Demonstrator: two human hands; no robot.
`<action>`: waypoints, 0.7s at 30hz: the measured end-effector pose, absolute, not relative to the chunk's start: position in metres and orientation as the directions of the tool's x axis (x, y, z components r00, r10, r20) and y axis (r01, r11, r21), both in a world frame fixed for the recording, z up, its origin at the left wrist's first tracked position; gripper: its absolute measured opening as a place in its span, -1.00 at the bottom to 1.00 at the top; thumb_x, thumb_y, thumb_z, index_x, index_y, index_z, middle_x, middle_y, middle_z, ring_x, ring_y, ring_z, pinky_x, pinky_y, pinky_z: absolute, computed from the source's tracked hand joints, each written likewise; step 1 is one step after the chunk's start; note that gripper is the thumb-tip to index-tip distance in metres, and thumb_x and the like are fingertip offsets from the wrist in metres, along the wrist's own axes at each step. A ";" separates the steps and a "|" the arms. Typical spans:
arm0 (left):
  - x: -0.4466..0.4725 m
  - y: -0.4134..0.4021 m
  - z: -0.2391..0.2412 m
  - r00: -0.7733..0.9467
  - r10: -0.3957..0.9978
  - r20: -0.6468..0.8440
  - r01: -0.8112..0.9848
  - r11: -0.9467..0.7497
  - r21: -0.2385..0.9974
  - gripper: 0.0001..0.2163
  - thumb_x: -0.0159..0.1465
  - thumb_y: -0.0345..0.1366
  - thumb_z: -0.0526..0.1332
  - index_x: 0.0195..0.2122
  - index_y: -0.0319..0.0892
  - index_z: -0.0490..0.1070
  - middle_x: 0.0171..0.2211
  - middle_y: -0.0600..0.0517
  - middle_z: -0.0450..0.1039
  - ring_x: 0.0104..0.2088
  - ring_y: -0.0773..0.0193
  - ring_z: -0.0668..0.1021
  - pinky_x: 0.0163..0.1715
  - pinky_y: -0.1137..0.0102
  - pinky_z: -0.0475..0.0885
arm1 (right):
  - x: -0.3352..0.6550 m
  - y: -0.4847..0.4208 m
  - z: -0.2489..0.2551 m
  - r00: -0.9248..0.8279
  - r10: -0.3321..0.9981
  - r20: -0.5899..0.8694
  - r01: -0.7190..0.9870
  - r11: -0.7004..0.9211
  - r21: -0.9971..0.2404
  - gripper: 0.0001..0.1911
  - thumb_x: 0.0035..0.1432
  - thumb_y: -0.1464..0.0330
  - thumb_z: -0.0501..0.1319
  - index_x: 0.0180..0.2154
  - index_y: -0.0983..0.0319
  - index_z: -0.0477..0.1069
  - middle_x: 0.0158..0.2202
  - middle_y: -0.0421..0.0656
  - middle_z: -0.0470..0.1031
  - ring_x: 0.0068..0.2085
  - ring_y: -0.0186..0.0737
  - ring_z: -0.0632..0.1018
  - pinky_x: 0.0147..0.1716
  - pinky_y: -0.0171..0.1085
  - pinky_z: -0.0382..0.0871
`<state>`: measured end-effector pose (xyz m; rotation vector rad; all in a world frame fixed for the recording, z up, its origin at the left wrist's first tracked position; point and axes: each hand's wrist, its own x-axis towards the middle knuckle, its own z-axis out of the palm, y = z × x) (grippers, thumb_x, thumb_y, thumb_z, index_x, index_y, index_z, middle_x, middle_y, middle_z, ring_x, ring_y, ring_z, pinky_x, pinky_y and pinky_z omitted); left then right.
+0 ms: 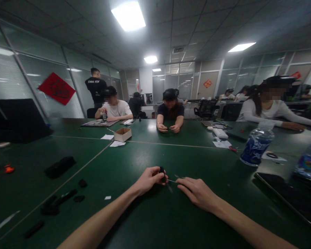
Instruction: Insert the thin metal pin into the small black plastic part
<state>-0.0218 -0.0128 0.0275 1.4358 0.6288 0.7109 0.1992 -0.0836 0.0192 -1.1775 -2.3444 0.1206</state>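
My left hand (pixel 151 180) is closed around a small black part (pixel 162 170), holding it just above the green table. A thin metal tool (pixel 171 181) reaches from the fingers of my right hand (pixel 195 192) to the black part. Its tip meets the part or lies right beside it; I cannot tell which, nor the exact kind of tool. Several loose black pieces (pixel 64 197) lie on the table to the left of my left forearm, with a small white scrap (pixel 107 197) nearer to it.
A dark phone (pixel 285 197) and a water bottle (pixel 257 143) stand or lie at my right. Farther off is an open cardboard box (pixel 122 135). A black case (pixel 60 166) rests at the left. Across the table (pixel 145 155) sits a person (pixel 170 114), both hands on it.
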 end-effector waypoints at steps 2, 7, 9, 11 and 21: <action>-0.022 -0.014 0.028 0.640 0.768 0.029 -0.061 0.014 0.998 -0.69 0.12 -0.12 0.26 -0.25 -0.27 0.39 -0.28 -0.06 0.46 -0.29 0.24 0.52 -0.24 0.32 0.39 | 0.199 -0.083 0.018 -0.487 0.768 0.416 0.723 0.622 -0.301 -0.63 0.34 0.26 -0.11 -0.06 0.25 0.39 -0.28 -0.07 0.50 -0.34 -0.25 0.52 -0.36 -0.31 0.43; -0.022 -0.017 0.027 0.664 0.747 0.019 -0.017 -0.011 1.000 -0.71 0.13 -0.17 0.26 -0.23 -0.27 0.38 -0.27 -0.08 0.47 -0.26 0.21 0.53 -0.23 0.31 0.39 | 0.200 -0.076 0.013 -0.345 0.781 0.521 0.728 0.573 -0.377 -0.62 0.33 0.27 -0.11 -0.09 0.26 0.40 -0.23 -0.04 0.52 -0.26 -0.21 0.55 -0.27 -0.26 0.45; -0.022 -0.016 0.026 0.649 0.760 0.038 -0.038 -0.017 0.999 -0.71 0.14 -0.17 0.25 -0.21 -0.26 0.36 -0.25 -0.09 0.46 -0.25 0.21 0.52 -0.24 0.31 0.39 | 0.199 -0.075 0.013 -0.321 0.788 0.525 0.724 0.562 -0.401 -0.65 0.32 0.27 -0.09 -0.11 0.24 0.41 -0.24 -0.06 0.53 -0.26 -0.21 0.55 -0.27 -0.26 0.46; -0.022 -0.016 0.026 0.635 0.770 0.063 -0.066 -0.028 0.997 -0.71 0.14 -0.16 0.24 -0.19 -0.25 0.36 -0.23 -0.09 0.44 -0.23 0.21 0.50 -0.24 0.32 0.39 | 0.199 -0.077 0.015 -0.351 0.794 0.497 0.712 0.571 -0.409 -0.67 0.31 0.27 -0.07 -0.12 0.23 0.42 -0.26 -0.08 0.53 -0.27 -0.22 0.55 -0.29 -0.28 0.46; -0.022 -0.014 0.025 0.610 0.792 0.014 -0.002 -0.016 1.000 -0.53 0.17 -0.10 0.20 0.05 -0.18 0.20 -0.31 -0.03 0.46 -0.43 0.33 0.49 -0.45 0.43 0.33 | 0.199 -0.078 0.016 -0.361 0.823 0.438 0.750 0.535 -0.388 -0.69 0.30 0.27 -0.04 -0.11 0.23 0.39 -0.28 -0.10 0.49 -0.32 -0.24 0.52 -0.36 -0.30 0.40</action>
